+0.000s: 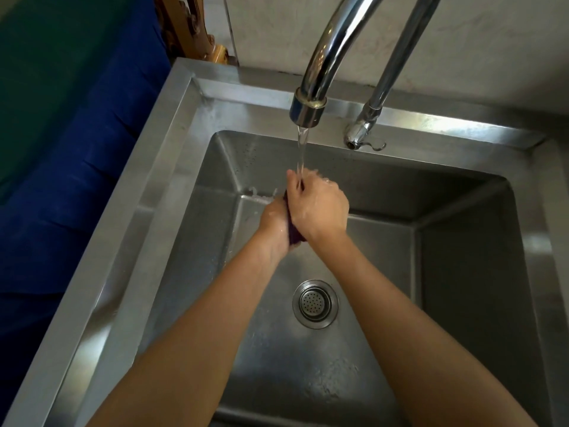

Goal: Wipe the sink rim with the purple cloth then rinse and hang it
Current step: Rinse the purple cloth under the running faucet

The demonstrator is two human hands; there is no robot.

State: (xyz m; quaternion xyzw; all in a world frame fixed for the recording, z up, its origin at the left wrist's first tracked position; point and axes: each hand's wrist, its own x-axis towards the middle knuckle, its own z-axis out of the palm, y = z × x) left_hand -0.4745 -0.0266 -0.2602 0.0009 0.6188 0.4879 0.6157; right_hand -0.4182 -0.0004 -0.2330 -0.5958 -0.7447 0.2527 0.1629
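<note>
Both my hands are over the steel sink basin, pressed together under the running tap. My right hand point(317, 204) lies on top with its fingers wrapped over the purple cloth point(294, 235). My left hand point(273, 224) grips the cloth from below. Only a dark purple strip of the cloth shows between the two palms; the rest is hidden. Water point(301, 149) falls from the chrome faucet spout point(308, 110) onto my right fingers. The sink rim point(172, 143) runs along the left and the back.
A second chrome pipe with a small tap point(363, 131) stands on the back rim to the right of the spout. The drain strainer point(315, 303) lies in the basin floor below my wrists. Blue fabric point(77, 167) hangs left of the sink. A tiled wall is behind.
</note>
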